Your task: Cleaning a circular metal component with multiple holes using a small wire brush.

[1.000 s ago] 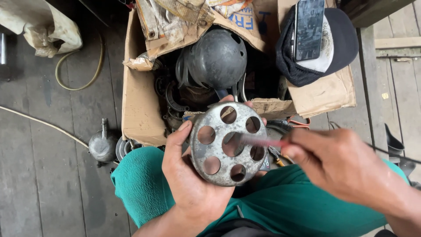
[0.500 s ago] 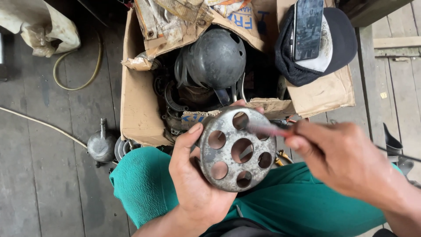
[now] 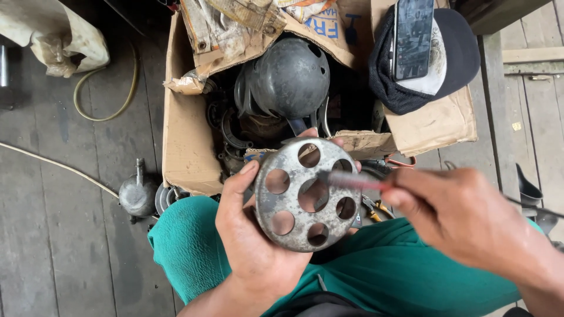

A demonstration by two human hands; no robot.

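Observation:
My left hand (image 3: pixel 252 246) grips a round grey metal disc (image 3: pixel 294 220) with several round holes, held face up over my lap in teal trousers (image 3: pixel 182 246). My thumb lies along its left rim and my fingertips curl over its far edge. My right hand (image 3: pixel 470 220) holds a thin reddish stick-like tool (image 3: pixel 355 181). The tool's tip rests at the disc's centre hole. The right hand is blurred.
An open cardboard box (image 3: pixel 188 141) in front holds a dark domed metal part (image 3: pixel 291 76) and other greasy parts. A black cap (image 3: pixel 452 64) with a phone (image 3: pixel 413 36) on it rests on the box's right flap. A small metal oil can (image 3: pixel 136 194) stands left on the plank floor.
The disc has turned and shifted slightly in my left hand. My right hand with the tool has moved a little right and lower, its tip staying at the disc.

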